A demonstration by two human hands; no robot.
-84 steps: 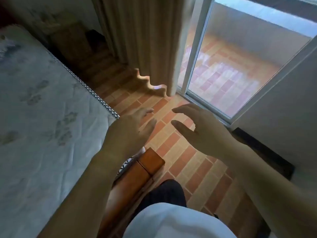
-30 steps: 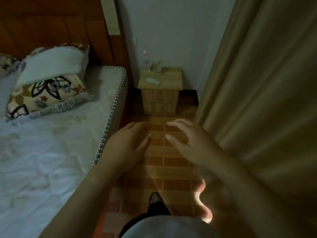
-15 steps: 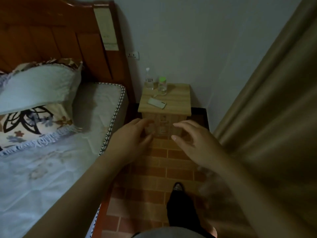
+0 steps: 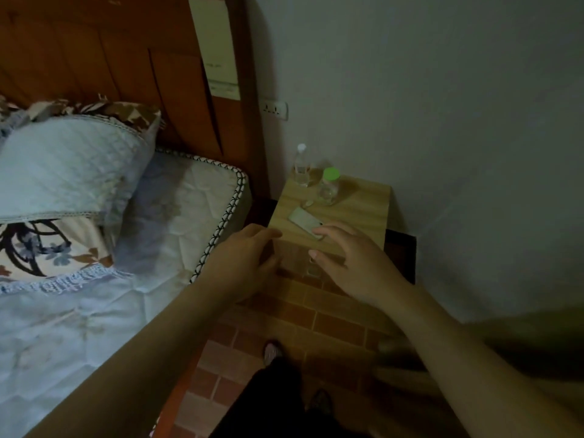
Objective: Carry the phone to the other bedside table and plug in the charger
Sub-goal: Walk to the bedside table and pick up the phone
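A pale phone (image 4: 302,221) lies flat and slanted on the light wooden bedside table (image 4: 363,210) beside the bed. My right hand (image 4: 350,263) hovers over the table's front edge with fingers spread, its fingertips just reaching the phone's near end. My left hand (image 4: 243,260) is held loosely open to the left of the table's front corner and holds nothing. A white wall socket (image 4: 275,109) sits above the table next to the headboard. No charger is visible.
Two clear bottles stand at the table's back: one with a white cap (image 4: 301,165), one with a green cap (image 4: 329,186). The bed (image 4: 189,210) with pillows (image 4: 69,162) fills the left. Brick-patterned floor (image 4: 316,320) lies in front; a curtain edge (image 4: 521,343) blurs the right.
I have walked round the bed's foot towards the bedside table; it has grown larger and closer. My right hand now reaches over the table edge to the phone.
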